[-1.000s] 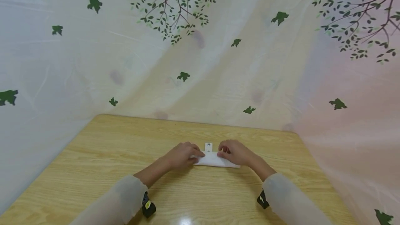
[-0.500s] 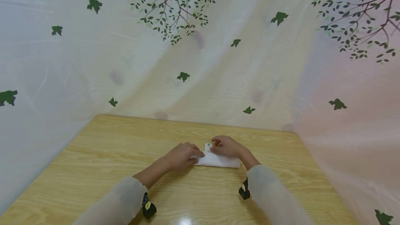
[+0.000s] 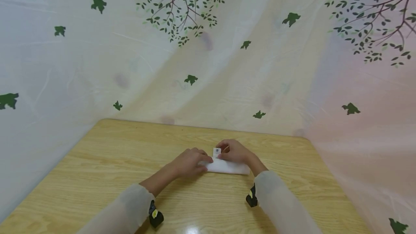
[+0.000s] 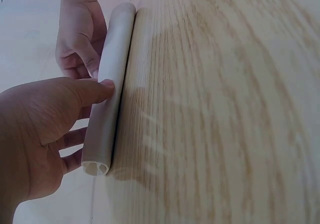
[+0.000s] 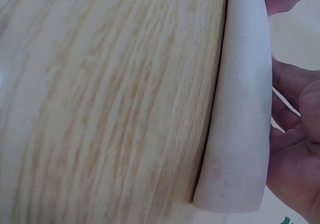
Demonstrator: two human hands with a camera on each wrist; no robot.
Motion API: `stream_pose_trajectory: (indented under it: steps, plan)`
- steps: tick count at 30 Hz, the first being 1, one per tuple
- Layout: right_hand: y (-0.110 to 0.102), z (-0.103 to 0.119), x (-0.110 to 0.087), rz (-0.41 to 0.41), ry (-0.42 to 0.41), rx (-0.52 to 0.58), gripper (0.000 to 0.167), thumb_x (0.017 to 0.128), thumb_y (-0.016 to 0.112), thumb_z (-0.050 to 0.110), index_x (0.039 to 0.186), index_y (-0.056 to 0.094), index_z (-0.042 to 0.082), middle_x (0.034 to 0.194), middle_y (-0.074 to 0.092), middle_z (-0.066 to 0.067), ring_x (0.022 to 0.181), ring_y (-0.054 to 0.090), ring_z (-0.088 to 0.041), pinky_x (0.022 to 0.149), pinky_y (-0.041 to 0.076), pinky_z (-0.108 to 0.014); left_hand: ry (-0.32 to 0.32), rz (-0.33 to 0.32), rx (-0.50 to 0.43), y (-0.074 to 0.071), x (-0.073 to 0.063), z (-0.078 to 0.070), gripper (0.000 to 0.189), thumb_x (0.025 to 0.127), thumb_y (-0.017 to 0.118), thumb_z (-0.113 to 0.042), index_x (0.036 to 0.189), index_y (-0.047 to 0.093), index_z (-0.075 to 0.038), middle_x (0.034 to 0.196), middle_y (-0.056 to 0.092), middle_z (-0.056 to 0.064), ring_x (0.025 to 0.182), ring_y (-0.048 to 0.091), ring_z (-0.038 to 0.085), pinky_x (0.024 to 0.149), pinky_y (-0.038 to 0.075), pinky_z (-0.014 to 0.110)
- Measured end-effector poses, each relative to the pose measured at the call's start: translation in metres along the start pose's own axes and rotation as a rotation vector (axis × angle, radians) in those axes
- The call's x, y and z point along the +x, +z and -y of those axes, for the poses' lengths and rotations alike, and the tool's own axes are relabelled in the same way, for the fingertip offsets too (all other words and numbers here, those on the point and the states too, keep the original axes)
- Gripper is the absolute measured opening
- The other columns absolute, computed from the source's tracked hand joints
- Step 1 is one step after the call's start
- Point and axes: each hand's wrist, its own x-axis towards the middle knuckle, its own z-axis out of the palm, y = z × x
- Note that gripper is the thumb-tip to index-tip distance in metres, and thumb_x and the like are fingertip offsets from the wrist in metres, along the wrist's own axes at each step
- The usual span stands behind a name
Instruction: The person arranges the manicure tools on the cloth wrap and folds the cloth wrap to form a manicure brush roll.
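A white rolled-up piece of fabric [image 3: 229,168] lies crosswise on the wooden table, with a small white snap tab [image 3: 216,152] standing out from its far side. In the left wrist view the roll [image 4: 107,104] shows a hollow near end. My left hand [image 3: 190,162] holds the roll's left part, thumb on top and fingers behind it. My right hand [image 3: 235,151] is bent over the far side, its thumb and forefinger at the tab's right edge, pinching it. In the right wrist view the right hand [image 5: 300,129] is partly hidden behind the roll [image 5: 242,104].
The wood-grain table [image 3: 136,147] reaches back to a pale hanging sheet [image 3: 146,64] printed with leaves and branches. Black wrist cameras sit under both sleeves, the left camera [image 3: 156,217] and the right camera [image 3: 251,197].
My right hand has moved left and slightly away from me, from the roll's right part to the snap tab. The left hand and the roll have stayed in place.
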Motion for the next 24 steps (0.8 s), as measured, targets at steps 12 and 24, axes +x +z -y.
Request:
stream_pose_trajectory:
  steps: [12, 24]
  plan:
    - [0.003, 0.007, -0.004, -0.064, -0.139, -0.067, 0.014, 0.094, 0.072, 0.004, 0.109, 0.073, 0.006, 0.100, 0.073, 0.001, 0.089, 0.065, -0.009, 0.080, 0.053, -0.028, -0.004, -0.014, 0.000, 0.003, 0.001, 0.003, 0.030, 0.095, 0.074, -0.022, 0.125, 0.074, -0.017, 0.124, 0.071, 0.005, 0.112, 0.064, 0.027, 0.089, 0.053, 0.050]
    - [0.004, 0.009, -0.007, -0.084, -0.169, -0.134, 0.010, 0.098, 0.069, 0.010, 0.100, 0.078, 0.008, 0.093, 0.075, 0.003, 0.082, 0.064, -0.006, 0.075, 0.053, -0.027, -0.022, -0.001, -0.020, 0.002, 0.002, 0.004, 0.030, 0.096, 0.074, -0.022, 0.125, 0.074, -0.017, 0.125, 0.070, 0.004, 0.113, 0.064, 0.026, 0.090, 0.053, 0.050]
